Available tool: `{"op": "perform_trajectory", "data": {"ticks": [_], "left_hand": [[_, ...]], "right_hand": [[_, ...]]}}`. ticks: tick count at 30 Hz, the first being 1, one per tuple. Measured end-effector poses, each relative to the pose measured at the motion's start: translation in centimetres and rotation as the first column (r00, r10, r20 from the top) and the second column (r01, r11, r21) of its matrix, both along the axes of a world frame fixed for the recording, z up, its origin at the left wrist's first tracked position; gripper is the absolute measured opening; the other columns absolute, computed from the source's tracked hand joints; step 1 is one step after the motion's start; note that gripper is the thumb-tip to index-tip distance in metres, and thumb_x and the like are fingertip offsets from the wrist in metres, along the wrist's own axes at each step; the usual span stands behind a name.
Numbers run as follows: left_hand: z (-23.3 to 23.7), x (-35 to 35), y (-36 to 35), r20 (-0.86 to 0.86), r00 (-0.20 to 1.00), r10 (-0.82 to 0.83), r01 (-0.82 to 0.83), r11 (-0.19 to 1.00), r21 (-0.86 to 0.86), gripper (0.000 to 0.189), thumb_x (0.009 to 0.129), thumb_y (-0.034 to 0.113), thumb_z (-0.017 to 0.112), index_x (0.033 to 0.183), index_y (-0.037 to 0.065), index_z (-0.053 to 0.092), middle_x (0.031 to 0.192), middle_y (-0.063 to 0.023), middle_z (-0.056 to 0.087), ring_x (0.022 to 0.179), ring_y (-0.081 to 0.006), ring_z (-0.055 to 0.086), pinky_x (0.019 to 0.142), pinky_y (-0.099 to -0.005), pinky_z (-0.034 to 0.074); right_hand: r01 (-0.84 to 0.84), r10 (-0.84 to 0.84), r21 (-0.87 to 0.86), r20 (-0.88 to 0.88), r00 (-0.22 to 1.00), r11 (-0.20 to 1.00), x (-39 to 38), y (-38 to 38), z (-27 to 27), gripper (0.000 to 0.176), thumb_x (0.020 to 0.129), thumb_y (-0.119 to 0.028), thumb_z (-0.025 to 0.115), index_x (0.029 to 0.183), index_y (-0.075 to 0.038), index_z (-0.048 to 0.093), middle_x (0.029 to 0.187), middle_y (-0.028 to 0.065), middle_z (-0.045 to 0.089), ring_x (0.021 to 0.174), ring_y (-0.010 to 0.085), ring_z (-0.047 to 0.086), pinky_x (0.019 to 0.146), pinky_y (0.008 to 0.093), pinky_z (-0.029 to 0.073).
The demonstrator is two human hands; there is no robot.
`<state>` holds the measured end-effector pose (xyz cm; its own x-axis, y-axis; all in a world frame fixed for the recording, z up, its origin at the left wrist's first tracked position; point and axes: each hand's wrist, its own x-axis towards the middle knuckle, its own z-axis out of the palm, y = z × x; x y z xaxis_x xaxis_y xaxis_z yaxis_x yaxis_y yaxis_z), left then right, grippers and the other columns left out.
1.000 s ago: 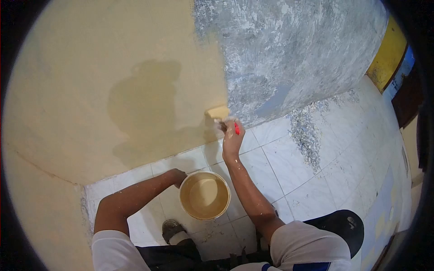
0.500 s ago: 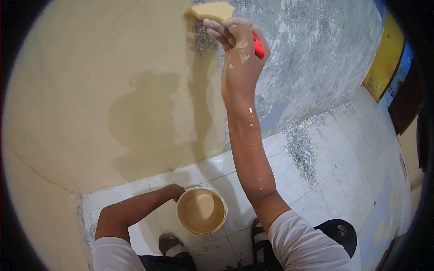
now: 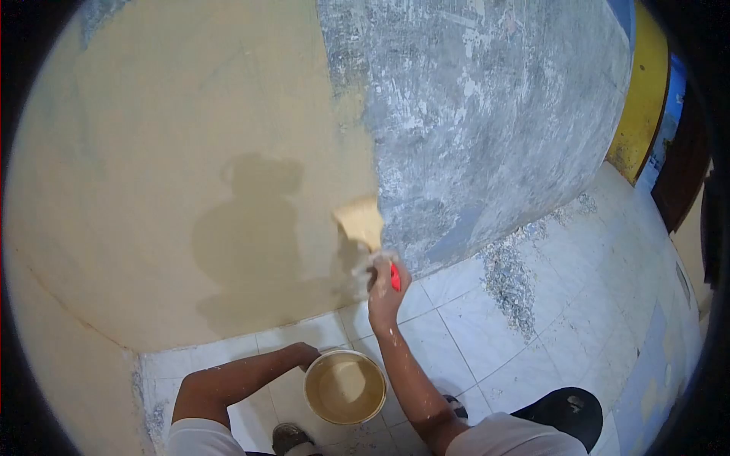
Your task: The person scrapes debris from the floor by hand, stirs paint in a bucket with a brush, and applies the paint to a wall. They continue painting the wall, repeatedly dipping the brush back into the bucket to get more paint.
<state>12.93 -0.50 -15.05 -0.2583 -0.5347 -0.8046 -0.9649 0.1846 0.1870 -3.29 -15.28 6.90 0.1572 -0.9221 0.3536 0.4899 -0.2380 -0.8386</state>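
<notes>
In my right hand (image 3: 388,281) is a wide paintbrush (image 3: 360,222) with a red handle, its bristles coated in beige paint. The bristles are at the lower wall, where the beige coat (image 3: 152,175) meets the bare grey plaster (image 3: 487,114). Paint marks my fingers and forearm. My left hand (image 3: 306,356) grips the side of a round paint bucket (image 3: 383,386), its fingers mostly hidden behind the bucket. Beige paint lies inside the bucket, which I hold low over the floor.
Scraped paint flakes (image 3: 509,285) are strewn over the white tiled floor (image 3: 456,334) at right. A black cap-like item (image 3: 566,414) shows at the lower right. My sandalled foot (image 3: 291,438) is below the bucket. A yellow wall section (image 3: 645,99) stands at far right.
My right hand has swept the paintbrush down the wall from near the top of view. Beige now covers more of the strip along the grey edge. The bucket stays in my left hand.
</notes>
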Motion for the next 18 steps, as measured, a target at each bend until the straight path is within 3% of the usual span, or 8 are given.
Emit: {"op": "perform_trajectory", "data": {"ticks": [3,7,11,15,18], "left_hand": [[0.5,-0.4,0.1,0.020,0.999,0.030,-0.030,0.999,-0.011,0.049,0.077,0.044,0.073,0.113,0.012,0.066,0.111,-0.0136,0.069,0.105,-0.0333,0.064,0.087,-0.0454,0.053],[1.3,-0.7,0.5,0.069,0.997,0.022,-0.019,0.999,-0.035,0.049,0.077,0.044,0.074,0.114,0.012,0.065,0.111,-0.0132,0.069,0.106,-0.0331,0.064,0.087,-0.0457,0.054],[-1.8,0.5,0.3,0.032,0.999,0.015,-0.014,0.999,-0.030,0.049,0.077,0.043,0.073,0.115,0.013,0.065,0.112,-0.0128,0.069,0.106,-0.0326,0.064,0.087,-0.0459,0.054],[1.8,-0.7,0.6,0.062,0.997,0.049,-0.045,0.997,-0.067,0.050,0.077,0.042,0.075,0.116,0.012,0.065,0.113,-0.0127,0.069,0.106,-0.0327,0.064,0.087,-0.0455,0.053],[0.5,-0.6,0.8,0.047,0.996,0.070,-0.068,0.997,-0.043,0.052,0.074,0.039,0.078,0.116,0.011,0.064,0.113,-0.0124,0.069,0.106,-0.0322,0.065,0.086,-0.0450,0.053]], "right_hand": [[-0.079,0.074,0.231,0.029,0.997,0.970,-1.5,1.4,-2.5,0.017,0.093,-0.008,0.054,0.081,-0.001,0.063,0.081,0.0040,0.063,0.067,0.0087,0.057,0.055,0.0249,0.046],[-0.061,0.057,0.112,0.033,0.998,0.992,-1.8,1.4,-1.0,0.016,0.093,-0.005,0.052,0.080,0.000,0.062,0.077,0.0046,0.062,0.067,0.0095,0.058,0.059,0.0248,0.047],[-0.048,0.054,-0.036,0.224,0.973,0.998,1.0,-1.2,6.1,0.016,0.093,-0.006,0.052,0.080,0.000,0.059,0.075,0.0040,0.062,0.067,0.0105,0.060,0.062,0.0266,0.049],[-0.071,0.158,-0.241,0.364,0.918,0.968,1.6,-2.6,14.7,0.016,0.096,-0.007,0.050,0.084,0.001,0.057,0.081,0.0050,0.057,0.076,0.0134,0.062,0.077,0.0302,0.053],[-0.078,0.237,-0.341,0.456,0.858,0.937,2.5,-4.4,20.2,0.016,0.095,-0.005,0.048,0.084,0.002,0.058,0.080,0.0075,0.062,0.074,0.0145,0.064,0.074,0.0297,0.055]]}}
